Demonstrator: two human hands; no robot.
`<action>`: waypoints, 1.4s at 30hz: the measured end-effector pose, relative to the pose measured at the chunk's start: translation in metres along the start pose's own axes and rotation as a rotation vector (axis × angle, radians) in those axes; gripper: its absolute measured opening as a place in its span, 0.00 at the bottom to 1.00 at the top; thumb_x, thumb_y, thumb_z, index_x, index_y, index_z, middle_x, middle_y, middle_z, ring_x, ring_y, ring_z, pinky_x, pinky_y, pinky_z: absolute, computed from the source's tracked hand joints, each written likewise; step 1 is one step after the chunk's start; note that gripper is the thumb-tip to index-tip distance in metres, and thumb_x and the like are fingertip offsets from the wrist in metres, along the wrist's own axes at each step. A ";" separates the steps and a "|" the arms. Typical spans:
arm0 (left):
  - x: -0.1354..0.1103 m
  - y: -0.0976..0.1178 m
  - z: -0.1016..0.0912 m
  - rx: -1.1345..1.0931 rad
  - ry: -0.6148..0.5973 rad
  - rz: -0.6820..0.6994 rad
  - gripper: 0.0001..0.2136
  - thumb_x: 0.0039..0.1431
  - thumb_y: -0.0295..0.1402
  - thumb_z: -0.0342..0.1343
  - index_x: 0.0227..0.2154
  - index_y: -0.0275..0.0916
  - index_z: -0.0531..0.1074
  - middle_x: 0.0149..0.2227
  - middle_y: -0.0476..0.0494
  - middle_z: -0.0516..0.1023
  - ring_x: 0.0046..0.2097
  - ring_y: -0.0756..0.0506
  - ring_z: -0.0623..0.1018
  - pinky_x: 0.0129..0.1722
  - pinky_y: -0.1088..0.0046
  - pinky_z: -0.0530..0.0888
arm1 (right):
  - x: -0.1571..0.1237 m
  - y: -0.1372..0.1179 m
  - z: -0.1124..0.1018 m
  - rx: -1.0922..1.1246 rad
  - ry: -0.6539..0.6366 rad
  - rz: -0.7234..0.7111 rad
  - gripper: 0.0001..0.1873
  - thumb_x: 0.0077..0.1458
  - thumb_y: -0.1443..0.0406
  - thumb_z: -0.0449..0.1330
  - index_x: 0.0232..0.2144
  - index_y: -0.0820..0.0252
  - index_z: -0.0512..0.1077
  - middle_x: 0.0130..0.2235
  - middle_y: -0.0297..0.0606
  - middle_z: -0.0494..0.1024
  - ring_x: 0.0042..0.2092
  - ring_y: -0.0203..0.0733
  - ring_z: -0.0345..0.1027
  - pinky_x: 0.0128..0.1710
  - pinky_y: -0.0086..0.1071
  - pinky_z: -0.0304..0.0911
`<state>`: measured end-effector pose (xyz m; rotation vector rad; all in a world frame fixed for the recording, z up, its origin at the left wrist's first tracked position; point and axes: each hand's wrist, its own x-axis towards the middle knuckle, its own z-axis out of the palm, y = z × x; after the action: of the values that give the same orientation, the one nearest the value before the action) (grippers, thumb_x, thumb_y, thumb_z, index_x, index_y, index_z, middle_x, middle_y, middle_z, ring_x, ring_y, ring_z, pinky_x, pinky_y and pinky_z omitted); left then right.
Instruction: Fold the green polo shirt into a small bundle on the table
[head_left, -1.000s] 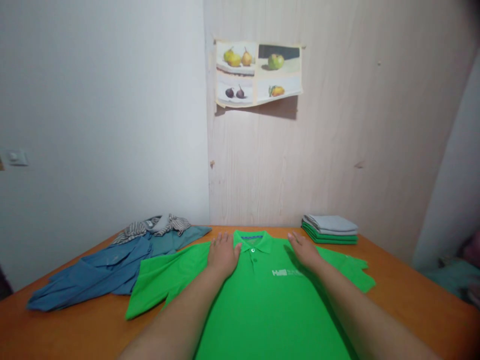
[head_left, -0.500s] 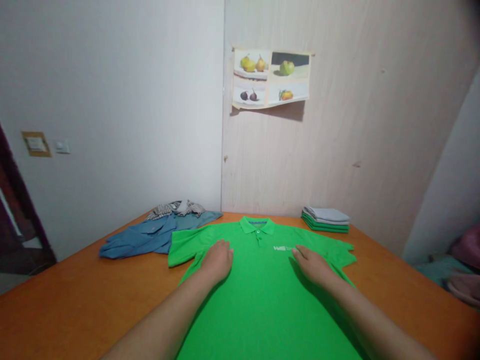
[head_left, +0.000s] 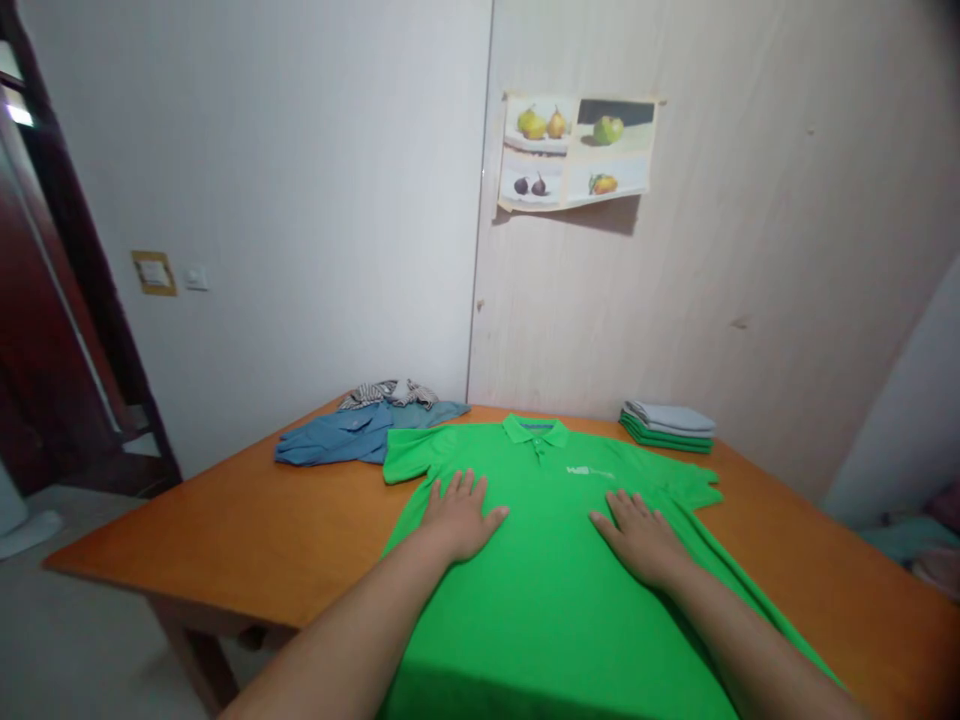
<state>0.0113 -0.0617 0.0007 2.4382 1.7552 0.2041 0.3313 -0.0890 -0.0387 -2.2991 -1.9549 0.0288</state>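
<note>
A bright green polo shirt (head_left: 540,570) lies spread front side up, its collar at the far end and both short sleeves out to the sides. My left hand (head_left: 463,515) rests flat on the left of its chest, fingers spread. On the other side, below the white printed logo (head_left: 589,471), my right hand (head_left: 643,538) lies palm down with its fingers apart. Neither hand grips the cloth. The lower end of the shirt runs out of view at the bottom.
An orange table (head_left: 315,530) carries everything. Rumpled blue clothing (head_left: 334,438) and a striped garment (head_left: 390,393) lie at the back left. A stack of folded green and grey clothes (head_left: 667,427) sits at the back right. Fruit pictures (head_left: 577,150) hang on the wall.
Both hands have flattened and spread their fingers on the shirt. The view has shifted left, showing more of the table's left edge and the floor.
</note>
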 end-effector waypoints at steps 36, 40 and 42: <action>0.001 -0.007 -0.002 0.049 0.019 0.011 0.40 0.63 0.62 0.31 0.70 0.41 0.53 0.72 0.39 0.46 0.72 0.34 0.47 0.67 0.42 0.46 | -0.002 -0.007 -0.016 0.038 -0.057 0.010 0.43 0.63 0.41 0.39 0.70 0.61 0.51 0.72 0.42 0.47 0.72 0.53 0.34 0.69 0.50 0.34; 0.004 -0.009 0.001 0.038 0.021 0.023 0.42 0.62 0.64 0.30 0.70 0.40 0.52 0.72 0.39 0.45 0.72 0.33 0.46 0.67 0.40 0.46 | -0.001 -0.007 -0.013 0.069 -0.031 0.002 0.43 0.63 0.41 0.41 0.69 0.62 0.53 0.72 0.44 0.49 0.72 0.54 0.36 0.69 0.51 0.34; 0.004 -0.010 0.002 0.035 0.026 0.027 0.42 0.62 0.64 0.30 0.70 0.40 0.53 0.72 0.39 0.45 0.72 0.32 0.46 0.67 0.40 0.46 | 0.000 -0.005 -0.013 0.106 -0.016 -0.007 0.43 0.63 0.41 0.43 0.69 0.62 0.55 0.71 0.46 0.50 0.72 0.55 0.37 0.69 0.52 0.35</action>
<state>0.0039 -0.0546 -0.0026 2.4959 1.7525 0.2102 0.3280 -0.0891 -0.0257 -2.2313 -1.9198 0.1470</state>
